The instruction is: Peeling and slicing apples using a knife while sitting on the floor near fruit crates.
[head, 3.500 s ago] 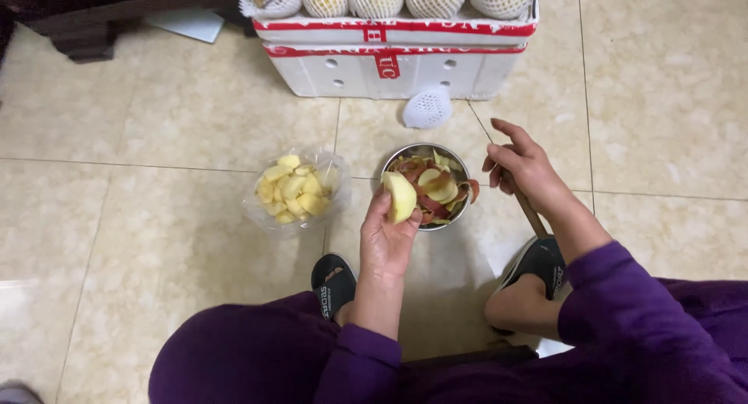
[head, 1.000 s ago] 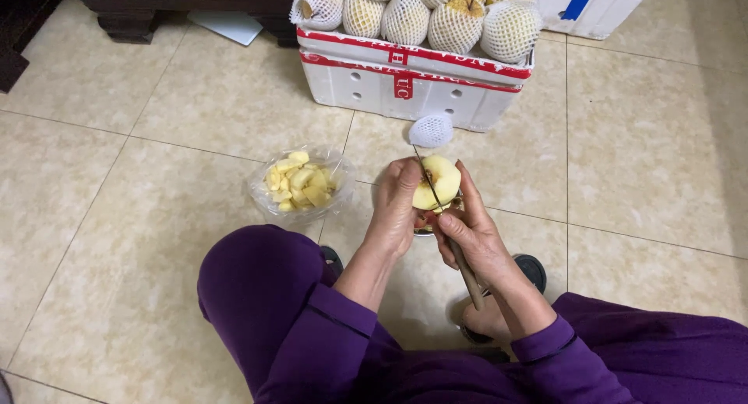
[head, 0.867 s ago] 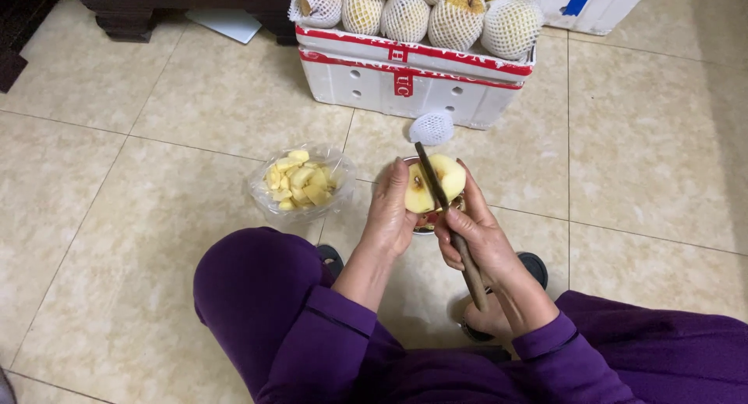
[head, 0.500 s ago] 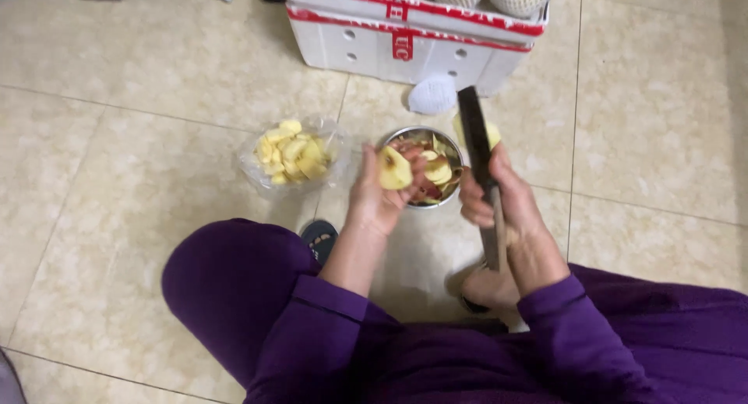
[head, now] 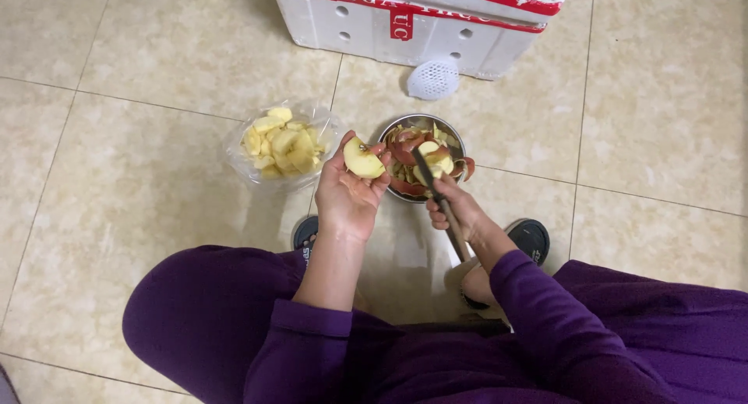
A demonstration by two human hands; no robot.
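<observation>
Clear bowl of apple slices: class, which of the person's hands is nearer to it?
Left. The left hand is just right of the clear bowl; the right hand is farther right, below the metal bowl.

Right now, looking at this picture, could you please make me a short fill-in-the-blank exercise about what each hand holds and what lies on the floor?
1. The left hand holds a peeled apple piece of ____ colour.
2. The right hand grips a ____.
3. The red peels lie in a round ____ bowl.
4. The cut slices sit in a clear ____ container.

Missing words: yellow; knife; metal; plastic
</observation>
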